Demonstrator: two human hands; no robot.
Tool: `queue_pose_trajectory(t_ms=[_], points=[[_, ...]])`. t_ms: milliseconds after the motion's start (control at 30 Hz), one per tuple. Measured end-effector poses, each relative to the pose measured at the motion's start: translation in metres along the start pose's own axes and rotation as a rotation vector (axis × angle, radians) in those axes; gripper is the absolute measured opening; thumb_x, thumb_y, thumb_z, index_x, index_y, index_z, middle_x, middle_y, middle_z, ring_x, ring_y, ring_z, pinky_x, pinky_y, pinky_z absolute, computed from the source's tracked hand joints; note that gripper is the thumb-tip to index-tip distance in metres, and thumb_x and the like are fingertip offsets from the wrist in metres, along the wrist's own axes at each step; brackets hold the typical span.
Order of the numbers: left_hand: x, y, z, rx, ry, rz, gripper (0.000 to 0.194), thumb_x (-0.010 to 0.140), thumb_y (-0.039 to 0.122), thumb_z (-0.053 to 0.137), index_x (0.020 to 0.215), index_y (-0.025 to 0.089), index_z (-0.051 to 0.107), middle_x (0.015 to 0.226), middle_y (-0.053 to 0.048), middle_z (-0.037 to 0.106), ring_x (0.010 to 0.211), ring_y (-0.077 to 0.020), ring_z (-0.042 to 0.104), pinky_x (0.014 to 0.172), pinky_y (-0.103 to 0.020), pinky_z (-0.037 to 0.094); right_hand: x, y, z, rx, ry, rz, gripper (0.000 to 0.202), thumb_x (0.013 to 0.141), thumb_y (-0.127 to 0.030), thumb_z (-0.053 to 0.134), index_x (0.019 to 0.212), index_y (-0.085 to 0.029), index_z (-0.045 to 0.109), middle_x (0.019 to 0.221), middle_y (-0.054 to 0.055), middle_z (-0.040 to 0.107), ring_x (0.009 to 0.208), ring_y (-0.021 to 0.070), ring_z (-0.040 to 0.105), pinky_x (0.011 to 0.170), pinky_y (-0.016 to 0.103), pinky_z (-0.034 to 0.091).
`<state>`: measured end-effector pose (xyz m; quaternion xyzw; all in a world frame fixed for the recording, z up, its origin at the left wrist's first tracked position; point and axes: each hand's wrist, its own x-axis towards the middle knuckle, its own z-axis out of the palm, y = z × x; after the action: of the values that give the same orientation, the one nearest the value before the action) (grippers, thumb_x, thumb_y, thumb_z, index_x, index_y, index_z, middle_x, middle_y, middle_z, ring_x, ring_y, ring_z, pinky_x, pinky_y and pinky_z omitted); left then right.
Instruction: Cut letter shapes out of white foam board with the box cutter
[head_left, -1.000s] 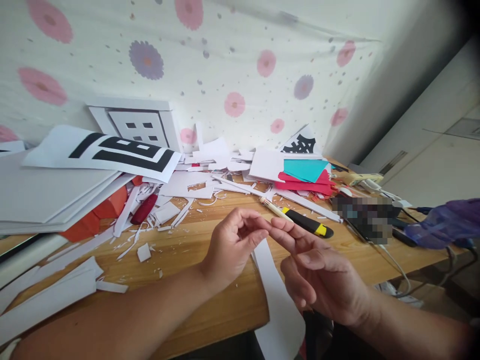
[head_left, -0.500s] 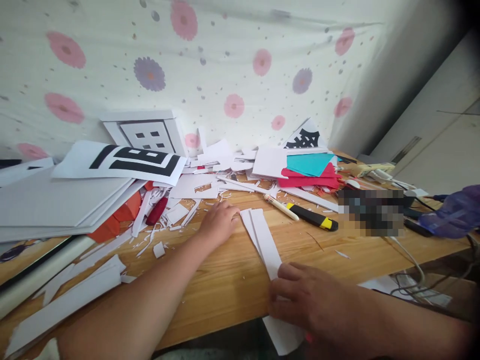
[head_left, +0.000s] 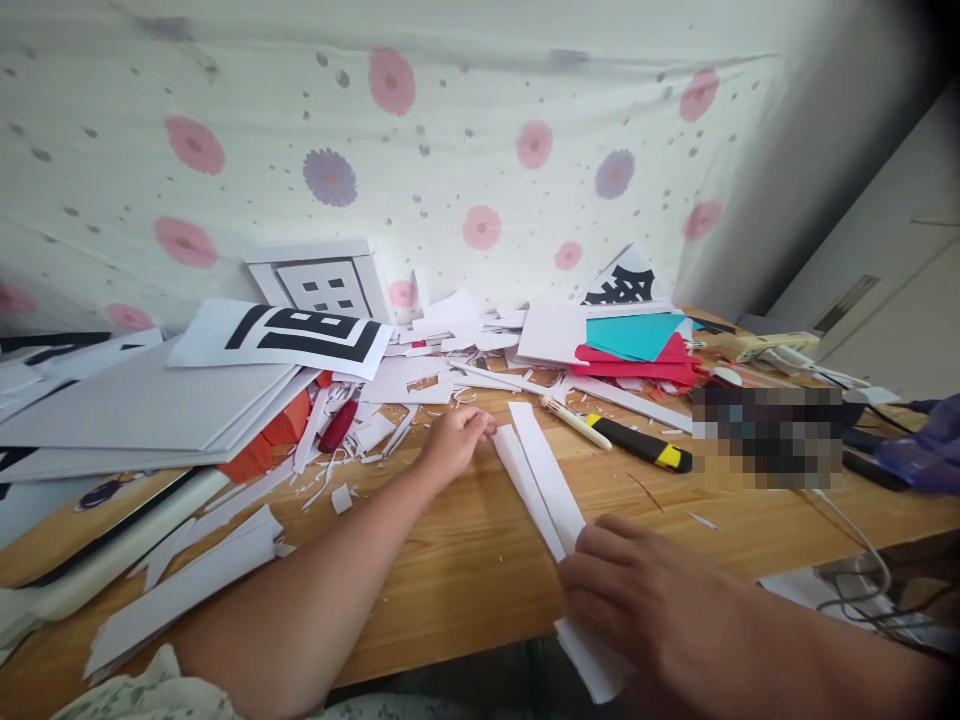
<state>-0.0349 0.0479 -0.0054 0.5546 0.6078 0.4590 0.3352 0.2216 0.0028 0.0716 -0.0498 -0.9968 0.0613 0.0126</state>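
Two long white paper strips (head_left: 551, 470) lie fanned apart on the wooden table, their near ends jutting past its front edge. My right hand (head_left: 630, 590) is wrapped round them near that edge, and its fingers hide part of both. At the far end, my left hand (head_left: 457, 445) is closed, with thumb and fingertips pinched at the corner of the left strip (head_left: 514, 455). A white multi-colour pen (head_left: 576, 422) and a black and yellow utility knife (head_left: 637, 443) lie just beyond the strips to the right.
White paper offcuts (head_left: 409, 380) litter the back, near a dark red tool handle (head_left: 338, 426). Large white boards (head_left: 150, 400) are stacked at left, with folded strips (head_left: 187, 590) in front. Red sheets (head_left: 637, 368) and teal sheets (head_left: 634, 336) lie back right. A cable (head_left: 862, 535) hangs at right.
The two strips, nearly overlapping before, are now spread apart at their far ends. My left hand's fingers have drawn into a pinch. The whole view has shifted slightly.
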Motion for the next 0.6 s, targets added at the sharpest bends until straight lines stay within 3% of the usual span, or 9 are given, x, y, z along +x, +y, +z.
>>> queue_pose_trajectory(t_ms=[67,133,233,367,600], points=[[-0.002,0.006,0.001,-0.193,-0.034,-0.078,0.041,0.086,0.049,0.04,0.09,0.014,0.06,0.083,-0.011,0.067,0.074,-0.022,0.063,0.07,-0.04,0.049,0.001,-0.005,0.002,-0.148,0.061,-0.063,0.005,0.079,-0.026,0.059,0.078,-0.021,0.057,0.078,0.001,0.059,0.075,0.0182,0.048,0.074,0.035,0.038],[-0.005,0.012,0.002,-0.358,-0.067,-0.126,0.039,0.079,0.052,0.052,0.089,0.014,0.059,0.083,-0.01,0.067,0.072,-0.0204,0.064,0.067,-0.035,0.05,0.002,-0.009,0.01,-0.247,0.117,-0.129,0.007,0.079,-0.026,0.059,0.074,-0.022,0.057,0.074,-0.001,0.059,0.074,0.0179,0.049,0.075,0.036,0.039],[-0.007,0.017,0.002,-0.528,-0.063,-0.176,0.036,0.066,0.041,0.07,0.089,0.015,0.06,0.079,-0.005,0.065,0.071,-0.0167,0.062,0.066,-0.029,0.049,0.002,-0.01,0.03,-0.32,0.183,-0.197,0.006,0.077,-0.025,0.059,0.072,-0.023,0.059,0.073,-0.001,0.059,0.079,0.0177,0.051,0.08,0.035,0.04],[-0.008,0.02,-0.002,-0.64,-0.058,-0.229,0.03,0.061,0.03,0.074,0.083,0.015,0.062,0.068,-0.001,0.062,0.059,-0.0112,0.057,0.057,-0.023,0.043,0.002,-0.008,0.053,-0.414,0.261,-0.188,0.01,0.079,-0.019,0.058,0.071,-0.024,0.061,0.067,-0.001,0.058,0.079,0.0167,0.05,0.075,0.031,0.042],[-0.008,0.024,-0.007,-0.653,-0.087,-0.218,0.02,0.063,0.031,0.07,0.068,0.015,0.059,0.06,0.0,0.059,0.052,-0.0099,0.052,0.051,-0.022,0.038,-0.003,-0.014,0.044,-0.492,0.229,-0.166,0.018,0.08,-0.02,0.058,0.063,-0.025,0.06,0.061,0.0,0.055,0.07,0.0173,0.049,0.069,0.032,0.043]])
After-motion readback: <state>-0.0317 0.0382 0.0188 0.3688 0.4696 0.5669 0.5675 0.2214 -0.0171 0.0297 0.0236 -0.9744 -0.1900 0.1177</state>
